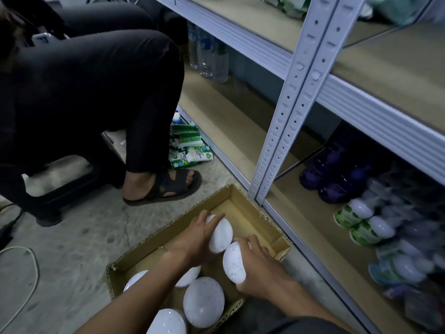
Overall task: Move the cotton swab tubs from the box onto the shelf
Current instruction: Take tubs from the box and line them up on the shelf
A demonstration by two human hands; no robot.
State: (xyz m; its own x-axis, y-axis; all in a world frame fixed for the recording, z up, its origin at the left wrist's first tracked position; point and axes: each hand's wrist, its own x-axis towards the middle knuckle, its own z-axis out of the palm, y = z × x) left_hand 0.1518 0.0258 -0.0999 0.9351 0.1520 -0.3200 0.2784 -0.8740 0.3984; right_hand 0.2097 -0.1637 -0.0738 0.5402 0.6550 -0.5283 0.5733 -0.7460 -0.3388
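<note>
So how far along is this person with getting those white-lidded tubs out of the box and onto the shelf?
Partly done. Some tubs already lie on the bottom shelf, such as the green-labelled ones. In hand: the left hand grips one tub and the right hand grips another, both over the cardboard box. Left: at least four more white lids, like this one, show at the box's near end.

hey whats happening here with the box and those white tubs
A person is crouched over a cardboard box on the floor beside a metal shelf. The left hand grips one white-lidded cotton swab tub and the right hand grips another, both still over the box. More tubs remain in its near end. Similar tubs already lie on the bottom shelf. A second person in black sits nearby.
</note>
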